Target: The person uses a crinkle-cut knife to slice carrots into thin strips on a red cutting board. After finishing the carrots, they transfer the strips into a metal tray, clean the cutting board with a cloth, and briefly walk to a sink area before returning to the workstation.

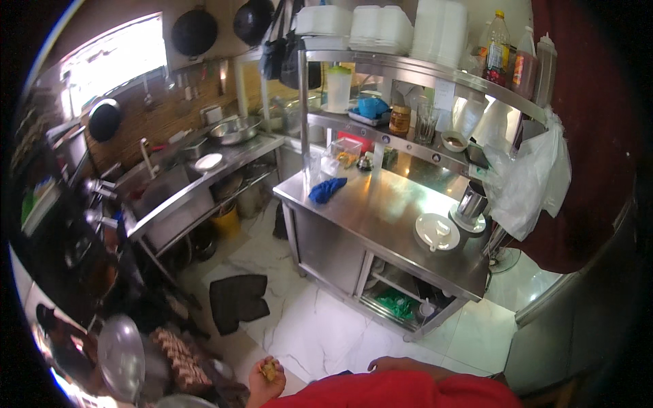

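My left hand (266,382) is at the lower edge, left of my red shirt. Its fingers are closed round a small yellowish-brown piece of food (270,370) with an uneven surface; its exact kind I cannot make out. My right hand (389,364) rests in front of my body, partly covered by the red shirt. Most of its fingers are hidden, and nothing shows in it. Both hands are over the pale tiled floor, apart from the steel counter (367,204).
White plates (437,232) and a metal cup (472,201) stand on the counter's right, a blue cloth (327,191) on its left. A sink (163,194) is at the left wall. A dark mat (238,301) lies on the floor; a round metal lid (121,357) is at lower left.
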Tool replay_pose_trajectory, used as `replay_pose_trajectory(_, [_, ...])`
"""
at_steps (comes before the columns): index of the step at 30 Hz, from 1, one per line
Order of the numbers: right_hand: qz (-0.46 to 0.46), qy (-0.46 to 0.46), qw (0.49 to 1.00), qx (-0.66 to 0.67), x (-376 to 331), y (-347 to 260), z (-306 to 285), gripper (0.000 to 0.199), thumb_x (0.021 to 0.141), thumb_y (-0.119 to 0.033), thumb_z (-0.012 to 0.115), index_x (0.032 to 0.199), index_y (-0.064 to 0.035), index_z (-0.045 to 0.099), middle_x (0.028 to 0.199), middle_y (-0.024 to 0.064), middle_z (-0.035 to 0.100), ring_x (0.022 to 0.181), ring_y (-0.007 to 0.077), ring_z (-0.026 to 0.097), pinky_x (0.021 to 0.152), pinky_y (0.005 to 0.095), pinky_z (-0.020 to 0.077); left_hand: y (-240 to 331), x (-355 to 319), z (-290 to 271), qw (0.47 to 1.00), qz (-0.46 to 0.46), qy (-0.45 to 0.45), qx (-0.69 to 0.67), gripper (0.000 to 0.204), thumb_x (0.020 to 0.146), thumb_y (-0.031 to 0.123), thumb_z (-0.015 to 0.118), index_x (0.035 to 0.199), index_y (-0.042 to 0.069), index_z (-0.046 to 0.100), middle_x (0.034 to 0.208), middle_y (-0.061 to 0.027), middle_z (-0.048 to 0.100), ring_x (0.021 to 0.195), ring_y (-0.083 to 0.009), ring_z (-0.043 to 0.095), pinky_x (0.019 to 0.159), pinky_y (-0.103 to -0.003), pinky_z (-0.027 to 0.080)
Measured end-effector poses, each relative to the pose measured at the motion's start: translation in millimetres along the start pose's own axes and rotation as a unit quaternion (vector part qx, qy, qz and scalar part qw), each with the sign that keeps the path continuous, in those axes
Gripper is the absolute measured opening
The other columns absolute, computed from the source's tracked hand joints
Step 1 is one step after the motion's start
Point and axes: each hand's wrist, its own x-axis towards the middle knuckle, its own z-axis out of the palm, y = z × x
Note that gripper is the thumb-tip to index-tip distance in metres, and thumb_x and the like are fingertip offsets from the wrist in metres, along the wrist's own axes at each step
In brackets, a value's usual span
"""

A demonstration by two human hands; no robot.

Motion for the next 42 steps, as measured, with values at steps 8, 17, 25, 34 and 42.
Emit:
replay_pose_trajectory(8, [0.109, 0.290, 0.948, 0.073, 38.2, 42.3, -138.6, 0.036, 0.077, -0.034, 0.064, 0.104, -0.0107, 0.064, 0.100, 0.0141, 0.064, 0.091, 0.0271, 0.061, 0.078, 0.0361, 0.0486, 79.6, 135.2, 138.9, 0.998, -0.004, -0.065, 0.024, 0.025, 0.086, 0.030, 0.047, 0.087, 0.010, 0.061, 0.079, -0.0068, 0.058, 0.074, -0.0207, 0.058, 0.054, -0.028, 0.049])
replay_pose_trajectory(17, [0.129, 0.056, 0.990, -0.028, 144.9, 146.3, -212.9, 0.033, 0.078, -0.033, 0.061, 0.104, -0.0119, 0.063, 0.101, 0.0146, 0.063, 0.091, 0.0277, 0.059, 0.081, 0.0413, 0.0472, 165.3, 241.6, 194.1, 0.999, 0.047, 0.008, -0.012, 0.026, 0.087, 0.031, 0.045, 0.090, 0.011, 0.060, 0.081, -0.0053, 0.061, 0.070, -0.0193, 0.057, 0.054, -0.027, 0.048])
replay_pose_trajectory(25, [0.114, 0.285, 0.930, 0.202, 208.1, 43.7, -395.1, 0.033, 0.078, -0.030, 0.063, 0.104, -0.0106, 0.062, 0.096, 0.0139, 0.063, 0.085, 0.0248, 0.059, 0.076, 0.0383, 0.0479, 237.1, 395.3, 277.0, 0.998, 0.033, 0.016, -0.044, 0.022, 0.085, 0.028, 0.047, 0.087, 0.011, 0.060, 0.074, -0.0055, 0.059, 0.064, -0.0188, 0.057, 0.049, -0.026, 0.047])
replay_pose_trajectory(34, [0.270, 0.352, 0.827, 0.346, 217.8, -19.8, -352.0, 0.032, 0.078, -0.026, 0.065, 0.105, -0.0091, 0.061, 0.090, 0.0131, 0.064, 0.078, 0.0216, 0.059, 0.071, 0.0348, 0.0488, 369.7, 668.6, 494.6, 0.987, 0.068, -0.023, 0.146, 0.023, 0.090, 0.026, 0.042, 0.090, 0.009, 0.057, 0.079, -0.0045, 0.060, 0.064, -0.0163, 0.057, 0.050, -0.025, 0.047])
replay_pose_trajectory(42, [0.274, 0.458, 0.727, 0.432, 225.4, -165.6, -322.2, 0.030, 0.076, -0.022, 0.070, 0.102, -0.0086, 0.061, 0.082, 0.0099, 0.066, 0.070, 0.0159, 0.059, 0.065, 0.0280, 0.0489, 379.9, 893.8, 576.5, 0.928, -0.002, -0.039, 0.371, 0.046, 0.090, 0.044, 0.038, 0.109, 0.006, 0.056, 0.102, -0.0136, 0.060, 0.095, -0.0288, 0.056, 0.077, -0.043, 0.046])
